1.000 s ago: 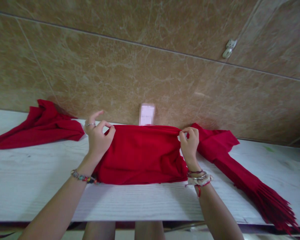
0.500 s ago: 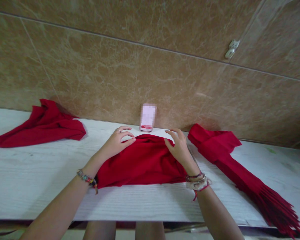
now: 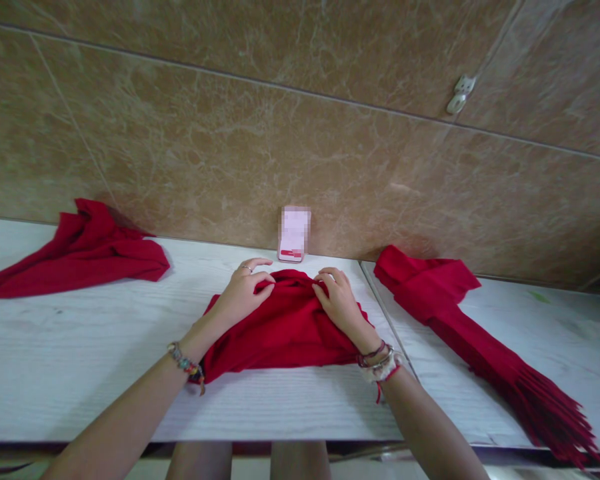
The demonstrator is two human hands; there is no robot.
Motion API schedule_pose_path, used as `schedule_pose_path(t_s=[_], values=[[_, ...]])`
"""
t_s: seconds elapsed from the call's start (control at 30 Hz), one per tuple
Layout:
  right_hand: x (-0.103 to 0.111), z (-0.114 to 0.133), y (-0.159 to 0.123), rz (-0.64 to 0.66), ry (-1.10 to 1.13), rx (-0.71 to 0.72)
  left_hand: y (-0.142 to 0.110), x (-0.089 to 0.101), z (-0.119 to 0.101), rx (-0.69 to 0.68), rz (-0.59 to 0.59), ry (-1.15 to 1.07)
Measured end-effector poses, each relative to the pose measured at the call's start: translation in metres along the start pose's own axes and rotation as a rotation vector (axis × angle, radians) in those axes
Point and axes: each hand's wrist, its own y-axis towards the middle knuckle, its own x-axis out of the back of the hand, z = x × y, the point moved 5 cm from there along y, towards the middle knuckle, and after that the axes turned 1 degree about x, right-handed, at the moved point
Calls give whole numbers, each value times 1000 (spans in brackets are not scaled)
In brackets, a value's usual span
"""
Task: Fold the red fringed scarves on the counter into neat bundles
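A red cloth lies bunched on the white table in front of me, its far edge gathered into folds. My left hand pinches the far edge near its left end between thumb and forefinger, with a ringed finger lifted away. On the opposite side my right hand is closed on the same edge, fingertips at the folds. Part of the cloth's sides is hidden under my wrists. Whether the cloth is a garment or a plain piece, I cannot tell.
A phone leans against the tiled wall behind the cloth. Another red cloth lies crumpled at the left. A fringed red scarf stretches along the right side of the white table. A small cat-shaped hook is on the wall.
The far edge of the cloth came down from a stretched, raised position. Both hands opened, moved inward closer together, then closed on the edge again. The phone's lower part became visible.
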Motion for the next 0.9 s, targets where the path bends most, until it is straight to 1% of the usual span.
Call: schedule_pose_path(t_s=[0.1, 0.17, 0.27, 0.4, 0.47, 0.5, 0.53, 0.57, 0.63, 0.7, 0.73, 0.8, 0.87, 0.9], values=[[2, 3, 0, -41, 29, 9, -1, 0, -3, -13, -17, 4], [6, 4, 1, -87, 43, 13, -1, 3, -3, -3, -67, 1], [22, -1, 4, -221, 61, -11, 0, 17, 1, 40, -220, 2], [53, -22, 6, -478, 56, -143, -3, 46, 16, 174, -494, 24], [64, -33, 5, -548, 45, -212, -5, 58, 22, 235, -580, 30], [66, -38, 5, -547, 40, -233, -5, 61, 23, 245, -588, 24], [66, -41, 6, -512, 38, -238, -4, 63, 23, 239, -567, 7], [63, -43, 7, -446, 40, -227, -3, 63, 22, 222, -518, -20], [54, -44, 9, -275, 47, -184, 0, 58, 21, 184, -374, -87], [44, -41, 9, -161, 48, -153, 3, 51, 21, 191, -257, -135], [41, -39, 9, -147, 40, -148, 3, 47, 23, 210, -232, -139], [37, -34, 8, -165, 13, -141, 4, 40, 27, 242, -224, -111], [34, -25, 7, -174, -4, -106, 4, 30, 29, 241, -202, -69], [32, -20, 7, -167, -6, -78, 3, 24, 29, 232, -172, -50]])
